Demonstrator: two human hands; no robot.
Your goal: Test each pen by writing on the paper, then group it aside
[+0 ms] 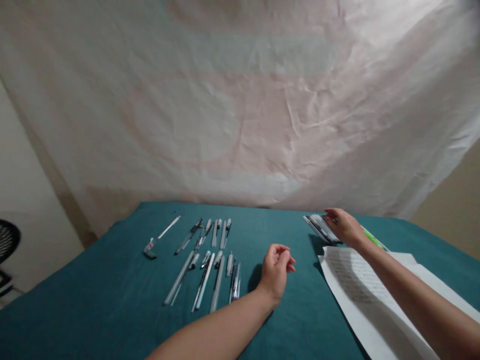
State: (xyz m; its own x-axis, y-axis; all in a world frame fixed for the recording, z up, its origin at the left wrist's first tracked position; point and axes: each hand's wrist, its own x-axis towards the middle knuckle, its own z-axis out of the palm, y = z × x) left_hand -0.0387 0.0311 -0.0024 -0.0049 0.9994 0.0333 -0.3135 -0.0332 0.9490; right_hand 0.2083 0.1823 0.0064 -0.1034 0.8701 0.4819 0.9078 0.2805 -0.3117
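Observation:
My right hand [347, 229] reaches over a bundle of pens [320, 228] at the back right of the table, its fingers bent and apart above the pens' right side. Whether the fingertips touch a pen is hard to see. In the middle, my left hand [276, 272] hovers over the cloth with its fingers curled in and nothing visible in them. Left of it lie pens and their parts in two rows: a back row with several small groups [224, 234] and a front row with clear barrels, caps and a pale blue-white pen [205, 281].
Handwritten paper sheets [352, 280] lie under my right forearm, with a green strip [375, 239] behind them. A thin white stick [169, 227] and a small crumpled piece [149, 248] lie far left. A teal cloth [112, 290] covers the table; a pale sheet [225, 125] hangs behind.

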